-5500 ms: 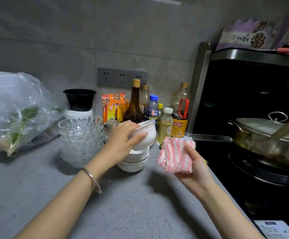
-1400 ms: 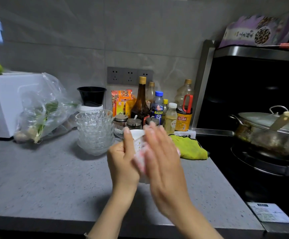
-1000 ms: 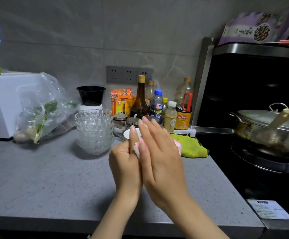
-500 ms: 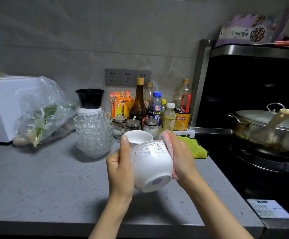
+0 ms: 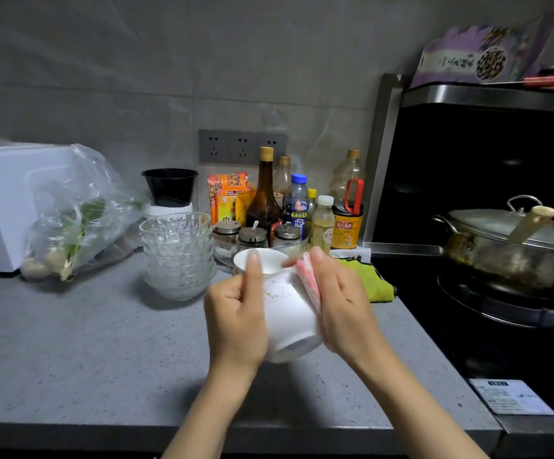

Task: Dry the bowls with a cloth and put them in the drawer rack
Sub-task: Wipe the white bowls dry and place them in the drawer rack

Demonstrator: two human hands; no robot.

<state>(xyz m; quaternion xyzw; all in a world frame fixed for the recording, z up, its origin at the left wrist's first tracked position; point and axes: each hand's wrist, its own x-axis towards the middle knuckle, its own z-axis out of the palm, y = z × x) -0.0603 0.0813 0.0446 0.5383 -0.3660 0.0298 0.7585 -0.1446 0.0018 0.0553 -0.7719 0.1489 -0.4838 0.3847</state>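
Left hand (image 5: pixel 235 313) grips the white bowl (image 5: pixel 285 313), right hand (image 5: pixel 345 303) holds the cloth (image 5: pixel 308 281) against its wall. The bowl is probably slick and breakable: hold rim and foot.

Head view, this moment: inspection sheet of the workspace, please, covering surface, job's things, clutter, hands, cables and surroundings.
Surface: grey speckled countertop.
Job's things: white bowl tilted, held above the counter; pink-and-white cloth against its side; second white bowl upright behind it; stack of glass bowls at left; drawer rack not in view.
Clutter: bottles and jars by the wall, bag of greens, green cloth.
Hands: left hand grips the bowl; right hand presses the cloth onto it.
Cables: nothing seen.
Surroundings: tiled wall with sockets, white appliance at left, lidded pot on the stove at right.
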